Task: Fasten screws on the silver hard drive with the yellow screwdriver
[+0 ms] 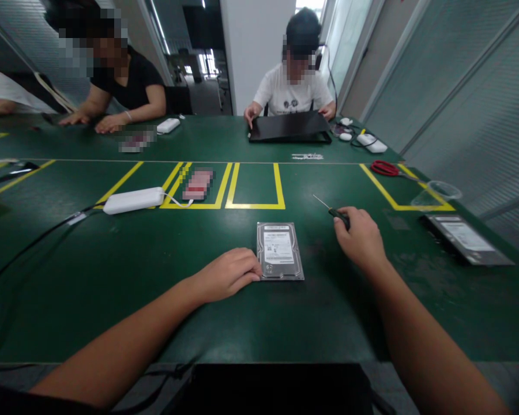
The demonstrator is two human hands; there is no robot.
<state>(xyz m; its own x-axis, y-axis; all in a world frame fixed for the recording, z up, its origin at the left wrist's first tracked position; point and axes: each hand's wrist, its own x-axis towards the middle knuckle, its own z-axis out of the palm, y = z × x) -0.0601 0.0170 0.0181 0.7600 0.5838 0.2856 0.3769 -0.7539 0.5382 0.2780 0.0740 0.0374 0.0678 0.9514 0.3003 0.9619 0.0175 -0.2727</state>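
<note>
A hard drive point(279, 251) with a white label lies flat on the green table in front of me. At its lower left corner is my left hand point(231, 272), fingers curled together and gripping the edge. My right hand point(360, 235) is closed around a screwdriver point(339, 217) with a dark handle. The screwdriver's thin metal shaft points away to the upper left, just above the table, apart from the drive. My palm hides part of the handle.
A second hard drive point(469, 239) lies at the right, near red-handled scissors point(384, 168) and a clear plastic lid point(444, 190). At left sits a white power strip point(134, 200) with a black cable. Across the table, one person holds a black panel point(289, 127); another rests both hands there.
</note>
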